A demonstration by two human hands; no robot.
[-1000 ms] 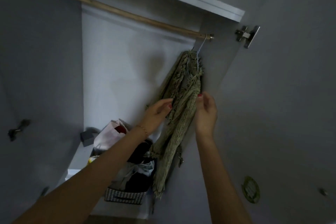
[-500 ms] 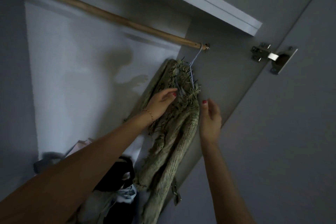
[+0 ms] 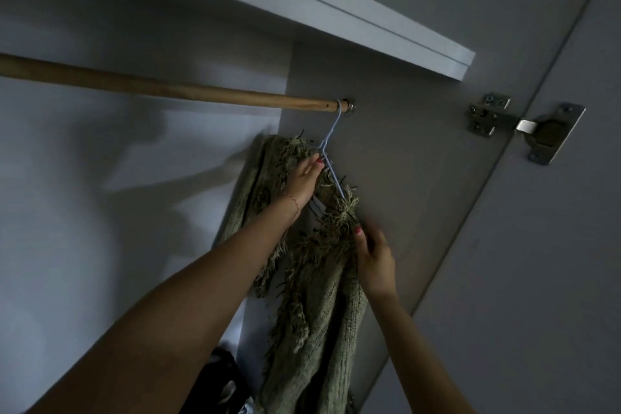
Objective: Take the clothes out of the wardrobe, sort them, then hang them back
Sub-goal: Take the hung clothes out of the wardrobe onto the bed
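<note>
From the head view, a sage-green knitted garment (image 3: 316, 323) with a shaggy, fringed collar edge is seen hanging on a pale blue wire hanger (image 3: 331, 148). The hanger's hook is caught over the far right end of a wooden rail (image 3: 168, 91), just beside the rail's metal socket and close against the wardrobe's right side panel (image 3: 403, 178). The garment's long axis runs from the hook downward and slightly left toward the bottom of the frame, with the ribbed knit body trailing below and the fringe bunched at the top. The left hand (image 3: 304, 178) is laid on the fringe at the hanger's neck, fingers bent against the wire and fabric; whether it grips cannot be told. The right hand (image 3: 374, 255) is held at the garment's right edge, fingers loosely apart, thumb touching the fringe. A white shelf (image 3: 336, 17) lies above the rail, and a metal hinge (image 3: 524, 126) is fixed to the door at right.
</note>
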